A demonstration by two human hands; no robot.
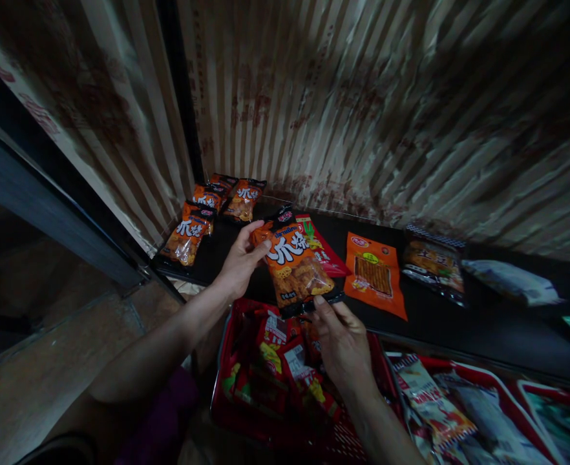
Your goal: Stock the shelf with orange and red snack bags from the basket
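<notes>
fingers of left hand and right hand: pinched on orange snack bag at opposite ends; bag was held by front of black shelf, above red basket; similar bags were placed at left.

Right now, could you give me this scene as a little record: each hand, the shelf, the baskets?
Left hand: grips the held bag near its top left
Right hand: pinches its bottom edge
Shelf: similar bags at left; red packet, partly hidden; orange packet farther right
Baskets: red, below the shelf's level, with packets inside
</notes>
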